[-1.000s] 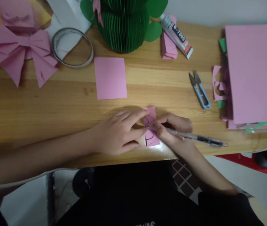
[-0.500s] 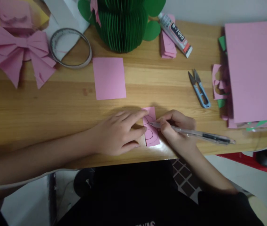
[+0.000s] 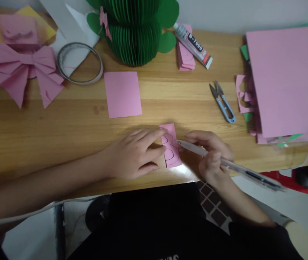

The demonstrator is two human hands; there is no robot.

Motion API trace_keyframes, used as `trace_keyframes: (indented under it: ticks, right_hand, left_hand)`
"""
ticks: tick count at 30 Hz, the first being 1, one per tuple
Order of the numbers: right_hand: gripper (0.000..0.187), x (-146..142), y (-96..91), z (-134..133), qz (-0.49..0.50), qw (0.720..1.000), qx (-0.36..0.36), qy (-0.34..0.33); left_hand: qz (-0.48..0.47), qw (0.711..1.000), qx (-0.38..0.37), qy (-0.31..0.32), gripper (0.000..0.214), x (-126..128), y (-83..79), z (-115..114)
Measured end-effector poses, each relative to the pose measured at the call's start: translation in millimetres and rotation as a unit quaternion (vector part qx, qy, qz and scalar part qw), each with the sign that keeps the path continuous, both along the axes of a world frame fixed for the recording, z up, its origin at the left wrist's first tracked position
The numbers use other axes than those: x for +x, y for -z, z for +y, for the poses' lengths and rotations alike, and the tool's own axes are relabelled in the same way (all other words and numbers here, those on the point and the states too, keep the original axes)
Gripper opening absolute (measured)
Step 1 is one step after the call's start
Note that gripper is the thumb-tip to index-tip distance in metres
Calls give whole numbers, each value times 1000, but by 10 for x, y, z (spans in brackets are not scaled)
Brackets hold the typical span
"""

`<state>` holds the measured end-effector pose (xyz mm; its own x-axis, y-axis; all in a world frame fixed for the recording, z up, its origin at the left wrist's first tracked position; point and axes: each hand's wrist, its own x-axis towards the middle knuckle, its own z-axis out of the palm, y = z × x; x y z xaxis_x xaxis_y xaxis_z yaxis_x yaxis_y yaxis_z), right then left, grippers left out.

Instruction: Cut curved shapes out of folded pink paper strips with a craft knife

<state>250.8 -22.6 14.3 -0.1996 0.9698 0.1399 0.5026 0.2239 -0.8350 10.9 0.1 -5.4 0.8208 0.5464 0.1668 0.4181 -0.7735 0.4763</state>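
Observation:
A small folded pink paper strip (image 3: 170,148) lies near the front edge of the wooden table (image 3: 61,122), with curved pen lines drawn on it. My left hand (image 3: 135,153) lies flat with fingers stretched out, pressing the strip's left side. My right hand (image 3: 210,157) is closed round a clear pen (image 3: 224,164); the pen tip sits just off the strip's right edge.
A pink paper square (image 3: 123,94) lies behind the strip. Further back stand a green paper cactus (image 3: 132,29), a tape roll (image 3: 79,63), a pink bow (image 3: 21,70), a glue tube (image 3: 193,45) and a stack of pink strips (image 3: 185,57). Blue snips (image 3: 222,102) and pink sheets (image 3: 284,77) lie right.
My right hand has drawn back to the right and lifted the pen tip off the strip. The left hand has stayed on the paper. The view shifted slightly.

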Motion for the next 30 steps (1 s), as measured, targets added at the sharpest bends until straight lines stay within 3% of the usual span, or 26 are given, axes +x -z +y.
trace_keyframes:
  ticks: [4, 6, 13, 30]
  right_hand:
    - [13, -83, -36, -6, 8, 1000, -3, 28]
    - [6, -151, -15, 21, -1, 999, -5, 35]
    - [9, -227, 74, 50, -26, 999, 0, 35]
    - [11, -217, -32, 66, -85, 996, 2, 16]
  left_hand:
    - [-9, 1000, 16, 6, 23, 11, -8, 15]
    - [-10, 1000, 23, 9, 25, 13, -7, 19]
    - [-8, 1000, 26, 13, 30, 10, 24, 15]
    - [-8, 999, 39, -3, 32, 9, 22, -4]
